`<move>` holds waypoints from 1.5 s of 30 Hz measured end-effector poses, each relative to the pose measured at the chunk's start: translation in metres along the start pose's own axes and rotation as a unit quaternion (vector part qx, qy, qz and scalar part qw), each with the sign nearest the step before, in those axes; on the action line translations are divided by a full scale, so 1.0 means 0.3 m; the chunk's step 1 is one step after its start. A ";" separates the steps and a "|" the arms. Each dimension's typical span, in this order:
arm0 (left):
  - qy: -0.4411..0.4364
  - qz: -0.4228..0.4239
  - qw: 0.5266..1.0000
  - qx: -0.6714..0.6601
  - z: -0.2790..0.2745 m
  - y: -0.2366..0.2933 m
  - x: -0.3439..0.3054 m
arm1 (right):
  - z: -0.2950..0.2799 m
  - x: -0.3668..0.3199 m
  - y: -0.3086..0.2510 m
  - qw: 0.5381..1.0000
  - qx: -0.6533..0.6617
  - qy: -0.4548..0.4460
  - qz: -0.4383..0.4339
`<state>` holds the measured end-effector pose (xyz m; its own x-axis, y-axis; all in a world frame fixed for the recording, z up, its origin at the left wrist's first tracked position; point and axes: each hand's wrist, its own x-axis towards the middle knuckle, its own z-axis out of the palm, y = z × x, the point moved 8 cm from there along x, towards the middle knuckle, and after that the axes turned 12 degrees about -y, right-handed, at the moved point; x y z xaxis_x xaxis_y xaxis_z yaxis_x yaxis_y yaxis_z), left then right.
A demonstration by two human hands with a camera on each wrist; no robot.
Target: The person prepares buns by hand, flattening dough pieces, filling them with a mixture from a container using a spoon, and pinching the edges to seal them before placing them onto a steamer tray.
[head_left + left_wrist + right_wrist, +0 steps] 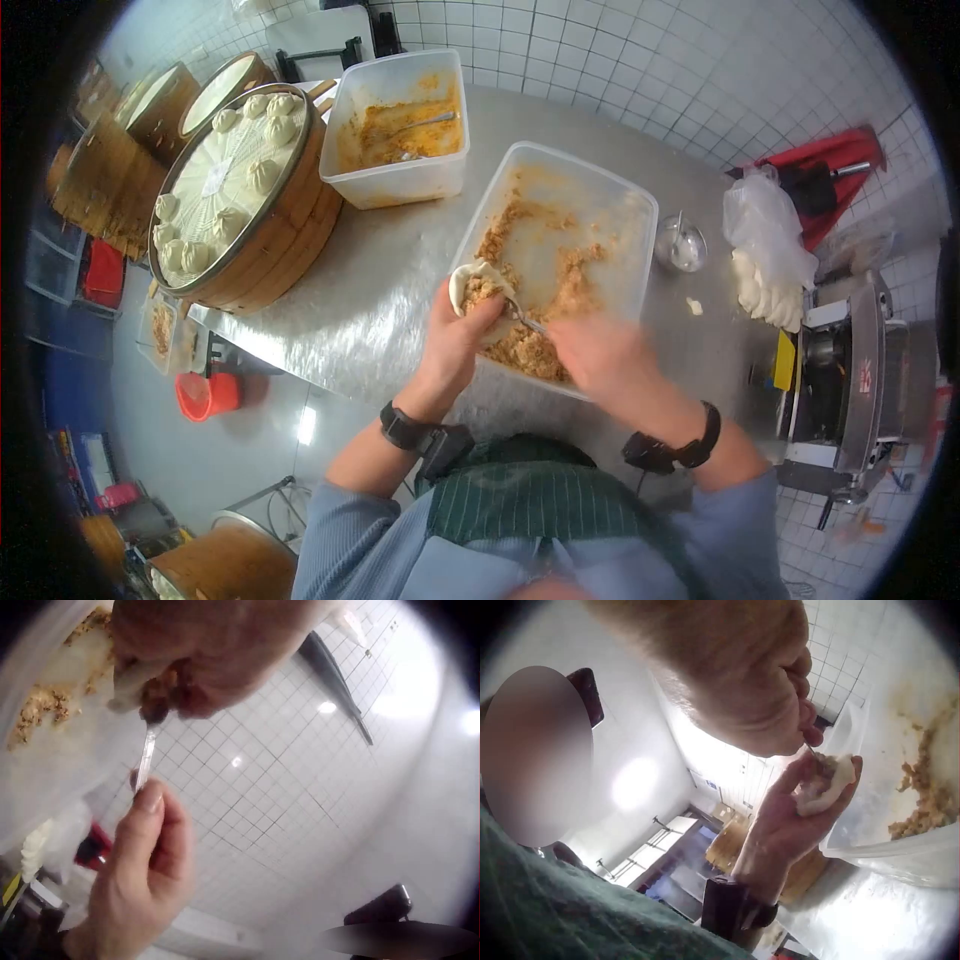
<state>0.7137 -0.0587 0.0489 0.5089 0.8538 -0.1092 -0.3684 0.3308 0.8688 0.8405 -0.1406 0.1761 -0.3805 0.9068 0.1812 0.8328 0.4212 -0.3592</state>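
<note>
My left hand [447,345] cups a round white dough wrapper [835,793] with brown minced filling [480,289] in it. The thumb lies over the near side of the wrapper. Between the thumb and fingers of my right hand [139,859] is the handle of a metal spoon [147,759]. The spoon's far end meets the filling in the wrapper. Both hands are above the near part of a large translucent plastic tub [640,200], where more filling [528,353] lies heaped along the near side and smeared further back.
A bamboo steamer [262,262] with several pleated buns [262,176] stands at the left. Behind the tub is a smaller plastic container [395,185] with orange residue. A metal bowl [681,245], dough pieces [765,291] under plastic and a machine [835,375] are on the right.
</note>
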 end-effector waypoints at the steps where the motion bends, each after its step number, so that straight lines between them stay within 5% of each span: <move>1: 0.027 0.014 0.998 0.055 -0.022 0.011 -0.017 | -0.016 -0.006 0.010 1.000 0.001 -0.001 -0.001; 6: 0.104 0.092 0.990 0.027 -0.173 0.098 -0.098 | 0.056 0.075 0.157 0.980 -0.119 -0.126 0.092; 12: 0.125 0.084 0.988 -0.022 -0.179 0.035 -0.141 | 0.370 0.229 0.267 0.952 -0.220 -0.212 0.013; 16: 0.128 0.086 0.987 -0.039 -0.179 0.025 -0.156 | 0.394 0.218 0.203 0.951 -0.146 -0.272 0.008; 22: 0.123 0.086 0.988 -0.040 -0.162 0.011 -0.165 | 0.353 0.135 0.265 0.970 0.008 -0.233 0.063; 24: 0.123 0.093 0.987 -0.046 -0.156 0.019 -0.164 | 0.344 0.112 0.248 0.956 0.174 -0.223 0.073; 28: 0.110 0.073 0.990 -0.050 -0.167 0.043 -0.171 | 0.293 0.104 0.230 0.938 0.244 -0.215 0.119; 30: 0.103 0.057 0.991 -0.059 -0.180 0.055 -0.174 | 0.208 0.066 0.279 0.906 0.313 -0.196 0.207; 36: 0.052 0.072 0.986 -0.143 -0.104 0.082 -0.153 | 0.014 0.018 0.187 0.929 0.302 -0.130 0.172; 40: 0.070 0.039 0.997 -0.005 -0.030 0.045 -0.131 | 0.007 0.012 0.091 0.951 0.265 -0.089 0.134; 45: 0.075 0.068 0.994 -0.051 -0.026 0.014 -0.123 | -0.025 -0.011 0.021 0.985 0.148 -0.043 0.081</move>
<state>0.6873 -0.0857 0.0528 0.3295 0.9415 -0.0713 -0.5062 0.2399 0.8284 0.8499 -0.1411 0.1800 -0.2959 0.9548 0.0271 0.7366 0.2461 -0.6299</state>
